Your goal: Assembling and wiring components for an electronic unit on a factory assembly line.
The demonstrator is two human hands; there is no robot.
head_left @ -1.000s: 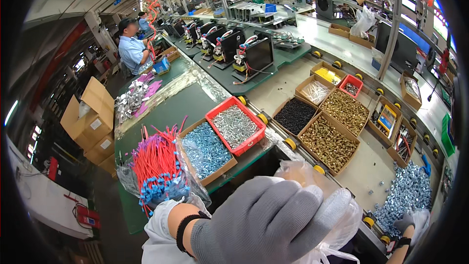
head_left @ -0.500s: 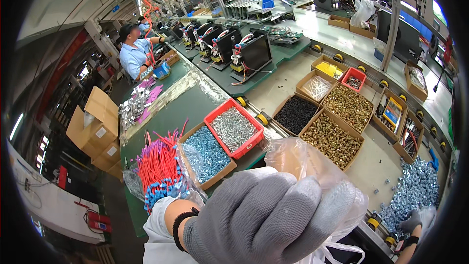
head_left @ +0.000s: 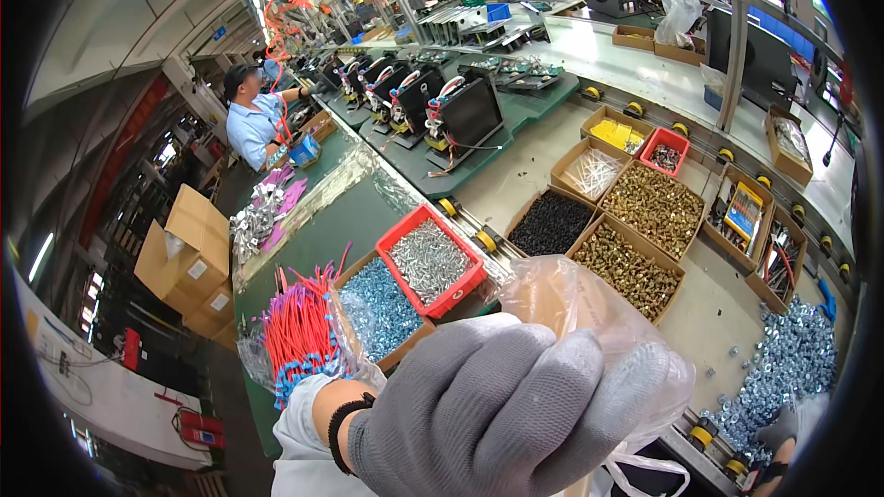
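My left hand point(head_left: 497, 400), in a grey knit glove with a black wristband, is closed on the rim of a clear plastic bag point(head_left: 599, 299) close in front of me. Thin white handles of a bag hang below that hand. At the lower right rim, my right hand point(head_left: 781, 433), gloved too, is at the near edge of a heap of shiny bluish metal nuts point(head_left: 792, 359). A pale translucent sheet, perhaps plastic, shows beside it. Its fingers are mostly hidden and blurred.
Beyond the bag stand boxes of brass-coloured fittings point(head_left: 635, 271) and black screws point(head_left: 552, 221). Left of it are a red crate of silver screws point(head_left: 428, 258), a box of blue-tinted hardware point(head_left: 378, 304) and red cables point(head_left: 299, 331). Another person point(head_left: 253, 115) works at the far left.
The view has shifted slightly. My right hand sits a little lower, nearer the picture's rim. My left hand keeps its hold on the plastic bag.
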